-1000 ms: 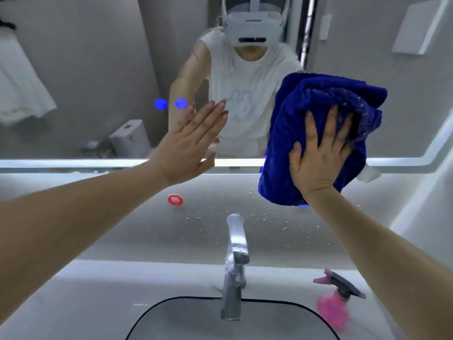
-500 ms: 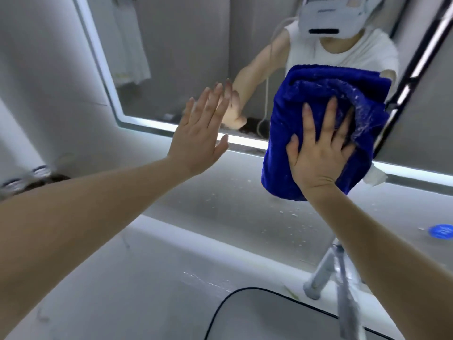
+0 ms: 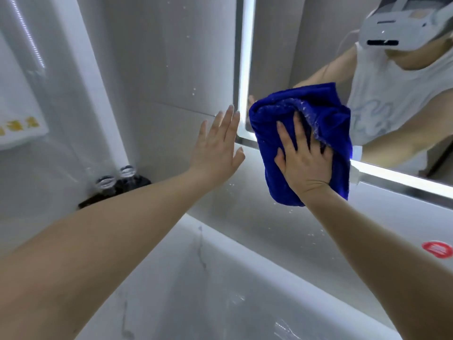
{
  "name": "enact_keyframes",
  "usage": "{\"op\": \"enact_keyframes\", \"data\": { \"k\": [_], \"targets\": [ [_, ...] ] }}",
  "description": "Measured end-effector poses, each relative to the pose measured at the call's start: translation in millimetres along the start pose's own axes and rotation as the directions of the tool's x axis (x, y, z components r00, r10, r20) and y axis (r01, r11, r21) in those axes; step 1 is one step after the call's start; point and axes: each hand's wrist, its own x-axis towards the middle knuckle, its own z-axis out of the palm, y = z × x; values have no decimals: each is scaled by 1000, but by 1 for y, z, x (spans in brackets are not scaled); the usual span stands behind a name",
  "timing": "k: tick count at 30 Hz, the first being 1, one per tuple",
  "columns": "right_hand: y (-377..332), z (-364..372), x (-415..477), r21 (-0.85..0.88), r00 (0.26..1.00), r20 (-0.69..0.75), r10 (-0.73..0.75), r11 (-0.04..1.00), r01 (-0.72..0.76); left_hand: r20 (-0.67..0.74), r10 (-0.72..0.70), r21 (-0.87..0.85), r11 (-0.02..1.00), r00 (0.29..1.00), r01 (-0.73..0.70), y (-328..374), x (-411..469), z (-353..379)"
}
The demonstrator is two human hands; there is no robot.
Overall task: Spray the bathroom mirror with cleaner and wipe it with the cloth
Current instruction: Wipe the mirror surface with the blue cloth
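While right hand (image 3: 304, 163) presses cloth (image 3: 326, 114) at mirror (image 3: 306, 45) corner; left hand (image 3: 215, 148) flat beside

Nothing can be read for certain. The yellow characters on the white panel (image 3: 19, 111) are blurred, as are the white marks on the red sticker (image 3: 437, 249). The shirt graphic in the mirror (image 3: 306, 45) is unclear.

Both forearms bare up to the frame edge. Left hand (image 3: 215, 148) and right hand (image 3: 304, 165): nails reach slightly past the fingertips. Reflected: pale grey headset (image 3: 397, 30), dark slot across its front, strap over the crown; thin white cable (image 3: 342, 44) at its side. Sleeveless white top (image 3: 402, 94), faint blue-grey squiggle print (image 3: 370, 114) on chest.
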Motion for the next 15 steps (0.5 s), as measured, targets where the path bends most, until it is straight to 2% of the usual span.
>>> {"op": "enact_keyframes", "data": {
  "k": [5,10,11,13,15],
  "targets": [
    [-59,22,29,-16,999,-19,-47,999,47,-6,-40,-51,998,999,40,-50,6,20],
    [-93,34,49,-130,967,-3,-254,959,251,-8,-86,-75,994,996,85,-81,4,32],
    [-97,35,50,-162,941,50,-335,927,338,3,-94,-81,992,996,94,-86,3,34],
    [-96,37,46,-179,814,238,-530,799,574,31,-99,-105,989,995,102,-92,-1,33],
    [-86,29,46,-215,738,291,-609,710,670,45,-76,-97,992,996,81,-92,-4,27]
  ]
}}
